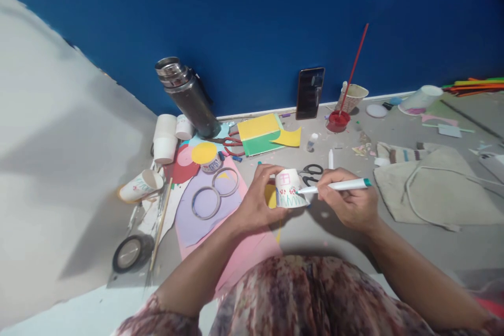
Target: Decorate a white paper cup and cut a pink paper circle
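Observation:
My left hand (263,197) is closed round a white paper cup (289,181), its fingers at the rim and base. Drawings in marker cover the cup's side: a pink window, red flowers and green grass strokes. In my right hand (350,199) is a white marker (344,185) with a green end, its tip touching or very near the drawn flowers. Just behind the cup lie black-handled scissors (313,170), partly hidden. A white marker cap or pen (331,158) stands beyond my right fingers.
At the left are stacked paper cups (165,139), two tape rings (206,203), black tape (128,253) and purple paper (197,228). A steel flask (189,100) and a phone (310,93) lean on the blue wall. A red paint pot (337,122) and a cloth bag (437,189) are at the right.

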A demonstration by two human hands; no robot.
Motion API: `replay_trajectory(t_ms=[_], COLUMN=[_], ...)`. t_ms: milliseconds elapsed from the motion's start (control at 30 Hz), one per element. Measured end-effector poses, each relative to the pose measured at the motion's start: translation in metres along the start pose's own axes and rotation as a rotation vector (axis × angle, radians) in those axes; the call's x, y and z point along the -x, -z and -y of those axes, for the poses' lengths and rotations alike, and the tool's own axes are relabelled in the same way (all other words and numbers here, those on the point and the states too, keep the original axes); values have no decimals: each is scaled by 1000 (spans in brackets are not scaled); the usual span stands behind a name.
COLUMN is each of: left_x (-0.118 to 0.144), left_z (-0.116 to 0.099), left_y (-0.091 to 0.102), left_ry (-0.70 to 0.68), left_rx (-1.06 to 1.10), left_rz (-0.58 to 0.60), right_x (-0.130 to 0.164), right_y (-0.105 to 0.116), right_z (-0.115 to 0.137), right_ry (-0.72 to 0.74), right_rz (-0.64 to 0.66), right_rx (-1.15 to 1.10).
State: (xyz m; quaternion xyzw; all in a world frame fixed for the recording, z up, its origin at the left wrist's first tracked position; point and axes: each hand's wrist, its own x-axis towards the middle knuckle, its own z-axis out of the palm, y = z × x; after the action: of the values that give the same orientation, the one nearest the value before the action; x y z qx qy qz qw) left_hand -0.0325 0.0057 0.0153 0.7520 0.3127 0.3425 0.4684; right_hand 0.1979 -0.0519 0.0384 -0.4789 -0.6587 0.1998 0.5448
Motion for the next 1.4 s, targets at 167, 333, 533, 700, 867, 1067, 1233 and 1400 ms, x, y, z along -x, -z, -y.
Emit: replay_trajectory(t_ms=[167, 333, 533, 700, 867, 1067, 1233, 1400], left_x=[0, 0, 0, 0, 0, 0, 0, 0], left_z=[0, -2, -2, -1, 0, 1, 1, 0], left_y=[1, 1, 1, 2, 2, 2, 2, 2], left_ry=[-6, -2, 13, 17, 7, -7, -16, 11], left_rx=[-22, -50, -31, -45, -61, -87, -115, -119], left_rz=[9, 8, 10, 14, 6, 11, 10, -3], right_x=[-1, -1, -2, -1, 1, 1, -1, -1], right_y=[0, 2, 1, 1, 2, 1, 2, 2], right_z=[1, 1, 2, 1, -2, 0, 1, 3], right_ry=[3, 13, 3, -9, -23, -20, -53, -49], right_rz=[29, 29, 32, 13, -7, 37, 70, 45], right_rx=[15, 24, 18, 24, 23, 2, 28, 36])
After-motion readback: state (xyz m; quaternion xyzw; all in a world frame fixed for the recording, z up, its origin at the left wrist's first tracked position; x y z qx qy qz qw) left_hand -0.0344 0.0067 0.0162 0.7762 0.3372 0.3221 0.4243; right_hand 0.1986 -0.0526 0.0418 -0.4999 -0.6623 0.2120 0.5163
